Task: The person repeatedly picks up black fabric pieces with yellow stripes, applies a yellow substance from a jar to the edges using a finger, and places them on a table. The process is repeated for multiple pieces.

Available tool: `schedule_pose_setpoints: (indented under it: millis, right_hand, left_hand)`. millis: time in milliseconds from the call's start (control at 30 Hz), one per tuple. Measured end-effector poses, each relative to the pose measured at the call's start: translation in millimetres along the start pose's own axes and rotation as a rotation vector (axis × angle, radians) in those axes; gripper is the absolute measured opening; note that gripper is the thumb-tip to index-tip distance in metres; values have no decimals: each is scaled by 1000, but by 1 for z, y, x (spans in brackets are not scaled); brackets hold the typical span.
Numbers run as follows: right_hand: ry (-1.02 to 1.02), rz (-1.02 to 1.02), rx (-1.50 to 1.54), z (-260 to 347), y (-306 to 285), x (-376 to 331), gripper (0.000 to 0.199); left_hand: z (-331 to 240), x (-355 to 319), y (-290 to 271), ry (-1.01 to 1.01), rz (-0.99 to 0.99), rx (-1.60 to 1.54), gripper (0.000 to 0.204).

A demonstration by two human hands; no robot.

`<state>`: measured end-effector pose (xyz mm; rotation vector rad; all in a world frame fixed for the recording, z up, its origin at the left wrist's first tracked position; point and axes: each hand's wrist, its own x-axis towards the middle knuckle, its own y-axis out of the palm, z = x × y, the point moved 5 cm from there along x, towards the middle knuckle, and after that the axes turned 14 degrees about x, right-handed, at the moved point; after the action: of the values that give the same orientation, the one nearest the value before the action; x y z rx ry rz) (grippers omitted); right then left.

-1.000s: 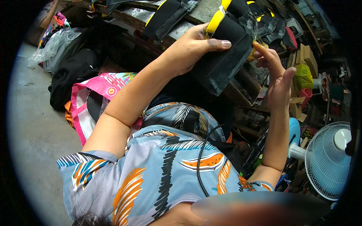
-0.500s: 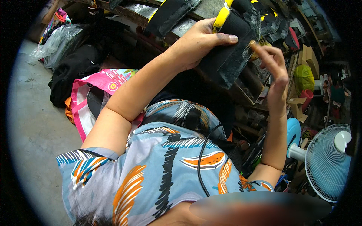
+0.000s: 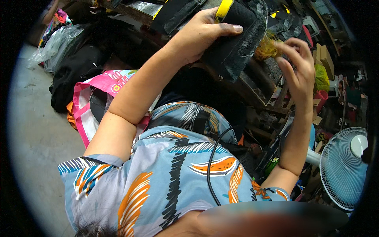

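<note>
My left hand point(image 3: 207, 35) is closed on a black, flat fabric-like piece point(image 3: 235, 51) with a yellow strip point(image 3: 224, 10), its thumb pressed along the top face. Greyish smears mark the piece's right edge. My right hand point(image 3: 298, 63) is apart from the piece, fingers bent and spread with nothing gripped. Its fingertips reach to a yellowish, translucent, glue-smeared container point(image 3: 267, 48), partly blurred, just right of the piece. Dark stains show on my left thumb.
More black pieces with yellow trim point(image 3: 179, 15) lie on the worn bench beyond. A white-and-blue fan point(image 3: 343, 170) stands at the right, near cardboard boxes point(image 3: 324, 59). At the left are a pink bag point(image 3: 83, 106) and clear plastic point(image 3: 65, 43). A black cable point(image 3: 209, 173) crosses my shirt.
My right hand has moved right, away from the black piece's edge, and its fingertips are now at the yellowish container. My left hand has shifted slightly left with the piece.
</note>
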<state>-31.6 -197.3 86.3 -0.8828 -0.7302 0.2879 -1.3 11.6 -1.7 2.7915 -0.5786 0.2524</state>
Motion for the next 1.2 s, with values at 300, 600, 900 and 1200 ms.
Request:
schedule_pose_setpoints:
  millis: [300, 600, 900, 1200]
  right_hand:
    - [142, -12, -162, -47, 10, 17, 30]
    - [317, -36, 672, -3, 33, -10, 101]
    - [130, 52, 512, 28, 34, -12, 112]
    - [-105, 132, 113, 38, 27, -12, 95]
  left_hand:
    - [0, 9, -1, 43, 27, 18, 36]
    - [-3, 17, 6, 67, -25, -20, 34]
    - [0, 24, 11, 38, -66, -112, 28]
    - [3, 24, 12, -60, -30, -206, 25]
